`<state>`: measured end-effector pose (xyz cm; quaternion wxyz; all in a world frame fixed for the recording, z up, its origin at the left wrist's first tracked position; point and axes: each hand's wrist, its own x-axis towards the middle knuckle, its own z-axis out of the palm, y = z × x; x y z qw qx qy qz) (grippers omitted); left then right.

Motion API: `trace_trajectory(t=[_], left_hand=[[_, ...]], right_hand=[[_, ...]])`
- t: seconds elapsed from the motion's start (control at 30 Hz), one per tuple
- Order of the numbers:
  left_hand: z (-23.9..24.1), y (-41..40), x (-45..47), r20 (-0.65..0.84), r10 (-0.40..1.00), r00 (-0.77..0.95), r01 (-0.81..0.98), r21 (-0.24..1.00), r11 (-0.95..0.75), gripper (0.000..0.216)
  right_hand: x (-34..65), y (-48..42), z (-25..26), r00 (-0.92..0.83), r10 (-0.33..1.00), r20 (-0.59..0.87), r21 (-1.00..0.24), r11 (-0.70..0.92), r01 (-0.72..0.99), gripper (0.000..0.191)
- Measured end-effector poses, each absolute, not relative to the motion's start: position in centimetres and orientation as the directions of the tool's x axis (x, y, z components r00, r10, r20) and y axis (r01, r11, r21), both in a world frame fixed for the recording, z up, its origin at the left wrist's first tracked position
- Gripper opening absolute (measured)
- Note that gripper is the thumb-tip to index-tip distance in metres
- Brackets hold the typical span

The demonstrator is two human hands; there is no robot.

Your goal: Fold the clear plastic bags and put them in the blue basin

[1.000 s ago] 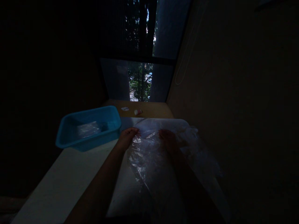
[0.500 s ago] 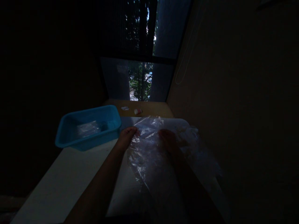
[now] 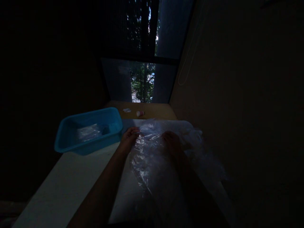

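Off to your left, a blue plastic tub point(image 3: 87, 131) sits on the pale tabletop point(image 3: 71, 177), one corner hanging past the edge, with a bit of clear wrapping point(image 3: 89, 131) lying inside it. Beyond the tub, on the tan ledge point(image 3: 152, 110) under the window point(image 3: 142, 82), you've got a small white scrap point(image 3: 127, 110) and a little capped pot point(image 3: 140, 113), both well apart from your hands. A dark wall point(image 3: 237, 95) closes in on your right.

Now the hands: the crinkled clear plastic sheet point(image 3: 152, 155) is spread across the table right in front of you, its far edge lifted. Your left hand point(image 3: 129, 137) pinches that sheet at its upper left edge, fingers closed on the film, just beside the tub's near corner. Your right hand point(image 3: 172, 142) lies on the sheet, but it's too dark to say whether those fingers are gripping or flat. Both forearms reach straight forward, roughly parallel.
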<state>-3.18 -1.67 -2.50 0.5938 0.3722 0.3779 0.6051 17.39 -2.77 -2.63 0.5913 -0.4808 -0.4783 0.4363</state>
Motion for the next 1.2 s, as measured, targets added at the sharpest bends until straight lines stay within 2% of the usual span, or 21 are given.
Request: trace_trajectory(t=[0.1, 0.23, 0.37, 0.47, 0.57, 0.7, 0.87, 0.93, 1.03, 1.2], left_hand=[[-2.9, -1.8, -3.2, 0.003, 1.0, 0.005, -0.326, 0.946, -0.002, 0.021], [-2.6, -2.2, -3.1, -0.011, 0.999, 0.04, -0.178, 0.984, 0.018, 0.026], [-1.9, -2.4, -3.1, 0.117, 0.986, 0.116, -0.107, 0.989, -0.105, 0.021], [-2.0, -2.2, -3.5, 0.203, 0.961, 0.189, -0.139, 0.974, -0.178, 0.014], [-2.4, -2.0, -3.7, 0.213, 0.951, 0.226, -0.252, 0.955, -0.154, 0.017], [-2.7, -2.1, -3.4, 0.048, 0.983, 0.178, -0.354, 0.935, 0.018, 0.023], [-2.4, -2.5, -3.1, -0.074, 0.985, 0.159, -0.259, 0.959, 0.114, 0.028], [-2.3, -2.5, -3.2, -0.054, 0.981, 0.187, -0.196, 0.976, 0.091, 0.025], [-2.3, -2.4, -3.5, 0.066, 0.971, 0.228, -0.134, 0.99, -0.035, 0.027], [-2.6, -2.1, -3.9, 0.137, 0.947, 0.291, -0.222, 0.972, -0.072, 0.036]], right_hand=[[17.5, -2.8, -2.7, 0.185, 0.973, 0.137, -0.98, 0.16, -0.116, 0.014], [17.6, -2.7, -2.8, 0.185, 0.976, 0.116, -0.957, 0.16, -0.242, 0.013], [17.6, -2.5, -3.0, 0.193, 0.974, 0.122, -0.944, 0.174, -0.279, 0.011], [17.7, -2.5, -3.1, 0.196, 0.971, 0.136, -0.949, 0.184, -0.254, 0.011], [17.8, -2.4, -3.3, 0.187, 0.971, 0.146, -0.95, 0.191, -0.247, 0.014], [17.7, -2.4, -3.4, 0.183, 0.976, 0.122, -0.948, 0.169, -0.269, 0.017], [17.5, -2.6, -2.9, 0.196, 0.974, 0.114, -0.951, 0.164, -0.263, 0.017], [17.6, -2.5, -2.9, 0.195, 0.974, 0.118, -0.949, 0.169, -0.266, 0.016], [17.6, -2.4, -3.0, 0.179, 0.977, 0.119, -0.953, 0.163, -0.257, 0.014], [17.7, -2.4, -3.2, 0.197, 0.972, 0.129, -0.943, 0.182, -0.278, 0.012]])
